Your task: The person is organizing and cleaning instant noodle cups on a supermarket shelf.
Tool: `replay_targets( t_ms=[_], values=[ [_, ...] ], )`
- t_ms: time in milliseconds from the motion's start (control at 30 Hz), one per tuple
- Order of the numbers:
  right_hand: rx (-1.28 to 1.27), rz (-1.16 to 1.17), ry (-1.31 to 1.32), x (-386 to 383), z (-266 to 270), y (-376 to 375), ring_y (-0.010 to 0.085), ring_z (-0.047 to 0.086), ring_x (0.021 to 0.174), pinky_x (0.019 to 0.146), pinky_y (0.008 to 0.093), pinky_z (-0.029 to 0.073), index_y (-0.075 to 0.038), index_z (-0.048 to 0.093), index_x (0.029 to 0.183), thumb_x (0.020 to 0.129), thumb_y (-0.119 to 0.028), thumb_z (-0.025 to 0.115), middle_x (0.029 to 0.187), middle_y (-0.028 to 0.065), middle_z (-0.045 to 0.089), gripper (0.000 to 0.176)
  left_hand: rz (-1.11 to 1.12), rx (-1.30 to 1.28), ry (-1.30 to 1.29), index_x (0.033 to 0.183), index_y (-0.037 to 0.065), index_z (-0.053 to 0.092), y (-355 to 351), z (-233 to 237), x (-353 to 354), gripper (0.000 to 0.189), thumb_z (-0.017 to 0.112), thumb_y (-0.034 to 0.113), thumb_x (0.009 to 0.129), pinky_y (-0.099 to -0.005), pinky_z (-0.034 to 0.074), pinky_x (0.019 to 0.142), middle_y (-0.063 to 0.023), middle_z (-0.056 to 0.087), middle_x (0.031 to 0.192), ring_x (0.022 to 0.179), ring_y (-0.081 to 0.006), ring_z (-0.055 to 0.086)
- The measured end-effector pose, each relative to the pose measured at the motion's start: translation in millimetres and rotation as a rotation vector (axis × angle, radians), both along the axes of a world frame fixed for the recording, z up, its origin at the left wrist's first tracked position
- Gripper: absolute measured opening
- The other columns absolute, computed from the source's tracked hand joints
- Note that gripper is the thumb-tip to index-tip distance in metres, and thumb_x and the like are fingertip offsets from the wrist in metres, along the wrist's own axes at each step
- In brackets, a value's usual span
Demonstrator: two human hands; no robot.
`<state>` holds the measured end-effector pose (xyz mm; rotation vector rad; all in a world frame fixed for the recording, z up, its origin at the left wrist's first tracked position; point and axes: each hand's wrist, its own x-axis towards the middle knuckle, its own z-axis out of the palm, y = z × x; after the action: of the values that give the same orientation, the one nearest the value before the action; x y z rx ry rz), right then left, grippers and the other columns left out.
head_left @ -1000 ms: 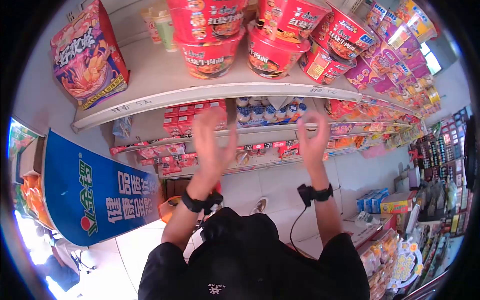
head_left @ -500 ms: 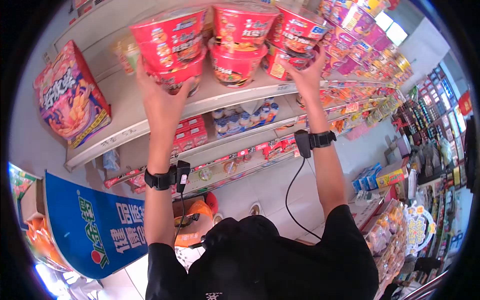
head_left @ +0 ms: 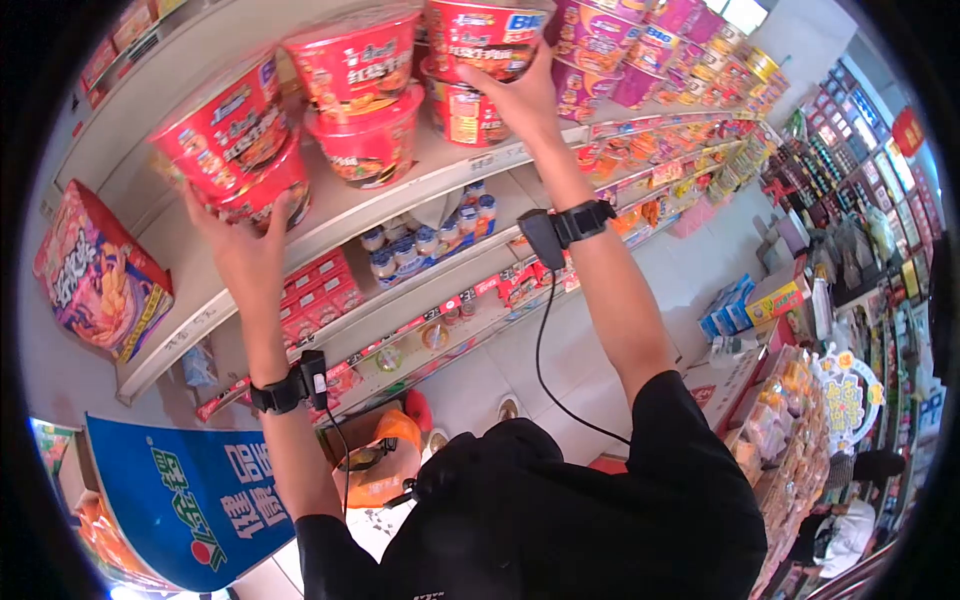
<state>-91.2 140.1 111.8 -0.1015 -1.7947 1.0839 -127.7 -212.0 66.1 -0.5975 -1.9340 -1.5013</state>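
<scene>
Two-high stacks of red instant noodle bowls stand side by side on the shelf. My left hand (head_left: 245,255) grips the lower bowl (head_left: 270,190) of the left stack, thumb and fingers spread around its sides. Above it, the upper left bowl (head_left: 225,125) leans a little. Between my hands is the middle stack (head_left: 360,140), which neither hand visibly touches. On the right, my right hand (head_left: 522,105) has its thumb across the front of the upper right bowl (head_left: 480,45), with its fingers around the far side. Beneath that sits the lower right bowl (head_left: 470,115).
A purple snack bag (head_left: 105,275) stands left of the bowls. Purple noodle cups (head_left: 600,45) adjoin the right stack. Small bottles (head_left: 430,245) and red boxes (head_left: 320,295) fill the shelf below. An orange bag (head_left: 385,460) is on the floor.
The red bowl stacks have shifted left along the shelf, closer to the purple bag. My right hand has moved up from the lower right bowl to the upper one. The camera view has shifted too.
</scene>
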Motion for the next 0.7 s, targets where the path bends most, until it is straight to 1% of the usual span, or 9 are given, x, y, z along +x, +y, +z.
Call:
replay_targets(
  t_ms=[100,267,333,367,400,500,600,633,700],
  values=[
    [0.004,0.024,0.015,0,2,1,0.0273,0.066,0.118,0.101,0.0408,0.052,0.003,0.049,0.132,0.063,-0.040,0.100,0.128,0.0186,0.065,0.096,0.072,-0.045,0.066,0.160,-0.004,0.010,0,-3,-3,0.114,0.090,0.023,0.082,-0.0441,0.039,0.116,-0.0275,0.037,0.154,0.140,-0.0324,0.045],
    [0.010,0.108,-0.046,18,15,4,0.0278,0.065,0.119,0.103,0.0410,0.052,0.003,0.047,0.136,0.063,-0.038,0.100,0.128,0.0182,0.064,0.099,0.108,-0.073,0.104,0.160,-0.005,0.012,1,-6,-5,0.113,0.089,0.024,0.083,-0.0427,0.041,0.114,-0.0301,0.037,0.156,0.141,-0.0346,0.047],
    [0.047,0.080,-0.016,12,5,8,0.0299,0.061,0.124,0.107,0.0419,0.049,0.003,0.042,0.142,0.061,-0.038,0.100,0.135,0.0193,0.059,0.108,0.111,-0.078,0.088,0.160,-0.006,0.012,1,-6,-4,0.112,0.089,0.024,0.083,-0.0427,0.040,0.115,-0.0300,0.036,0.156,0.141,-0.0346,0.046],
    [0.079,0.146,-0.013,8,0,13,0.0318,0.055,0.132,0.112,0.0426,0.045,0.002,0.032,0.150,0.058,-0.038,0.101,0.143,0.0205,0.051,0.122,0.105,-0.074,0.093,0.159,-0.006,0.012,1,-6,-4,0.112,0.089,0.024,0.083,-0.0430,0.040,0.116,-0.0300,0.035,0.156,0.142,-0.0346,0.046],
    [0.078,0.149,-0.018,5,-8,16,0.0318,0.055,0.132,0.112,0.0426,0.045,0.002,0.032,0.150,0.058,-0.038,0.101,0.143,0.0205,0.051,0.122,0.102,-0.069,0.097,0.159,-0.006,0.013,0,-7,-5,0.112,0.089,0.024,0.084,-0.0433,0.040,0.116,-0.0300,0.034,0.157,0.142,-0.0347,0.045],
    [0.207,0.088,0.044,-3,-30,20,0.0322,0.048,0.138,0.117,0.0432,0.041,0.002,0.014,0.157,0.056,-0.036,0.102,0.148,0.0214,0.044,0.139,0.135,-0.093,0.137,0.159,-0.007,0.014,0,-9,-5,0.111,0.089,0.025,0.084,-0.0433,0.041,0.116,-0.0302,0.035,0.157,0.141,-0.0354,0.046],
    [0.123,0.197,0.062,-3,-36,21,0.0320,0.048,0.138,0.117,0.0433,0.041,0.002,0.014,0.156,0.056,-0.035,0.103,0.149,0.0216,0.044,0.139,0.128,-0.076,0.104,0.159,-0.007,0.015,1,-6,-2,0.111,0.089,0.028,0.083,-0.0430,0.042,0.114,-0.0311,0.037,0.156,0.141,-0.0355,0.047],
    [0.218,0.145,0.014,0,-36,22,0.0272,0.053,0.135,0.110,0.0428,0.051,-0.003,0.007,0.158,0.064,-0.029,0.101,0.150,0.0192,0.045,0.136,0.131,-0.079,0.098,0.159,-0.007,0.015,0,-7,-3,0.111,0.089,0.028,0.083,-0.0430,0.042,0.114,-0.0311,0.037,0.156,0.141,-0.0355,0.047],
    [0.181,0.153,0.008,4,-33,20,0.0290,0.052,0.136,0.113,0.0430,0.048,0.000,0.010,0.157,0.061,-0.032,0.102,0.149,0.0203,0.046,0.137,0.204,-0.147,0.133,0.159,-0.007,0.014,-1,-9,-5,0.113,0.088,0.031,0.084,-0.0422,0.044,0.111,-0.0313,0.040,0.153,0.139,-0.0355,0.049]
  ],
)
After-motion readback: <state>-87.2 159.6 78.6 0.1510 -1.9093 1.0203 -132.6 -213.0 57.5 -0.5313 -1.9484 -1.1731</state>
